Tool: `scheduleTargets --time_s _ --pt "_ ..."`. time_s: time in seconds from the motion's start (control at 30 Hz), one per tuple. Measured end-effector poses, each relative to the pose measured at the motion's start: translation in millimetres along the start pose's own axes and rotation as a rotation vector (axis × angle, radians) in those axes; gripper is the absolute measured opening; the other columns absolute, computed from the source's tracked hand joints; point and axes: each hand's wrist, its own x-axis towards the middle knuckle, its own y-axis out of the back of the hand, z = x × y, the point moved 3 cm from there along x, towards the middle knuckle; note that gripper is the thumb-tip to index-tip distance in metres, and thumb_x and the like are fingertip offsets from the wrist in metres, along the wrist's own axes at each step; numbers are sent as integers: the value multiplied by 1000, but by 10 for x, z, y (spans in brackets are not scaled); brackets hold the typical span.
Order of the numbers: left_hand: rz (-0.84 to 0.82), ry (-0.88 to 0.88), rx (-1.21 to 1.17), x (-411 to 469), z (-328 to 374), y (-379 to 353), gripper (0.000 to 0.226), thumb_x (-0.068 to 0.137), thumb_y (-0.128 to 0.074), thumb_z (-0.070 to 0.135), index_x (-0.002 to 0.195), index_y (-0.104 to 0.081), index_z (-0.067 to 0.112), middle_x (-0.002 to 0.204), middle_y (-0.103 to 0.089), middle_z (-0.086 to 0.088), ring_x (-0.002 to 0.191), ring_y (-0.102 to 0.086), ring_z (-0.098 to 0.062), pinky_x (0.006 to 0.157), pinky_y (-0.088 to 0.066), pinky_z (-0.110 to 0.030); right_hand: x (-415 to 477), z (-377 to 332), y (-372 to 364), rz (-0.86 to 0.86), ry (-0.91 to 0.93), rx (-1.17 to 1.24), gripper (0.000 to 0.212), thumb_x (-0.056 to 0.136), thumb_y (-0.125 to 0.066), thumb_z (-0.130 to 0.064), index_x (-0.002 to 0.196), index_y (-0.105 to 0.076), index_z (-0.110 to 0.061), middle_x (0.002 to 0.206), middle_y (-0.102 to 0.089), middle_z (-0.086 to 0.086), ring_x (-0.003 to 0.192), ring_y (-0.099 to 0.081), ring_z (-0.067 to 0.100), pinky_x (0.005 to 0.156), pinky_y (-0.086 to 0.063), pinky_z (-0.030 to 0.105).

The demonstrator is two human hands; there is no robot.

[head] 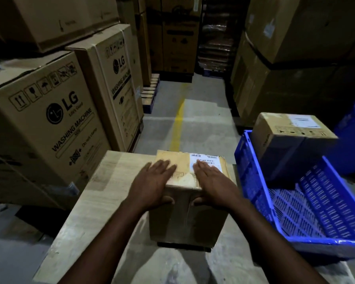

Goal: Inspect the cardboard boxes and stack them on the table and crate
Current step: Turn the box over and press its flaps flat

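Cardboard box on table, both hands laid on top.

Left hand (154, 181) and right hand (213, 181): fingers straight and flat on the lid of the cardboard box (189, 218), thumbs against its near face, hands apart. The box stands under both palms on the pale table (86, 212). Right fingertips touch its white label (205, 160). Right of the right hand: blue crate (254, 181), second box (285, 144) at its far end. Left of the left hand, farther off: stacked washing machine cartons (49, 119). Beyond the fingertips: yellow floor line (177, 124).
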Motion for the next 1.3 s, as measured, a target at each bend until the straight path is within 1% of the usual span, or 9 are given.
scheduleTargets --time_s 0.17,0.27,0.37,0.7,0.8,0.87,0.93,1.0,1.3 --pt "21 326 -606 -211 -356 -253 131 58 -83 66 157 -3 31 162 -23 4 144 -31 -18 114 -32 -37 -85 266 27 9 -92 42 121 77 -65 -71 158 3 -14 166 4 7 153 2 19 124 -3 35" --pt "-63 269 -916 -300 -98 -608 99 73 -69 70 152 -18 41 147 -49 9 132 -50 -14 107 -45 -36 -122 346 69 15 -145 98 119 77 -64 -71 158 3 -16 166 5 5 153 3 19 124 -2 39" --pt "62 308 -998 -204 73 -629 71 90 -53 59 152 -28 34 139 -57 8 122 -55 -9 99 -46 -24 -140 343 90 4 -204 98 114 83 -56 -72 157 7 -13 166 9 6 153 7 22 121 4 51" --pt "308 209 -802 67 68 -324 48 100 -49 27 147 -42 24 133 -63 -4 118 -60 -20 95 -43 -21 -170 253 67 97 -161 282 97 89 -45 -67 157 -1 -15 166 0 6 152 0 31 123 -5 47" --pt "451 166 -748 166 163 -137 47 93 -51 24 140 -52 19 137 -59 -3 124 -55 -20 102 -38 -23 -241 261 -135 293 -187 436 103 83 -32 -82 156 -18 -10 162 -20 12 149 -18 30 119 -17 42" --pt "486 74 -605 217 271 -74 44 92 -53 22 136 -56 21 137 -59 -1 126 -54 -21 105 -38 -27 -322 240 -368 353 -266 640 91 86 -49 -72 156 -19 -21 159 -29 5 145 -31 18 116 -30 32" --pt "440 -21 -436 205 375 -151 44 94 -50 28 137 -56 24 138 -59 1 127 -55 -23 103 -44 -37 -399 171 -641 357 -308 809 86 88 -66 -52 156 -21 -27 153 -41 -3 135 -44 5 108 -40 22" --pt "329 -83 -323 147 458 -365 47 94 -43 34 140 -52 28 142 -56 3 130 -53 -23 101 -47 -41 -470 109 -942 337 -360 900 81 89 -70 -41 155 -26 -26 147 -50 -5 129 -51 3 105 -46 28" --pt "149 -249 -237 6 772 -887 66 83 -59 7 145 -45 24 149 -47 0 137 -45 -24 110 -41 -38 -692 56 -1439 361 -551 965 51 89 -61 -38 135 -43 -24 129 -60 5 116 -59 25 95 -45 23"
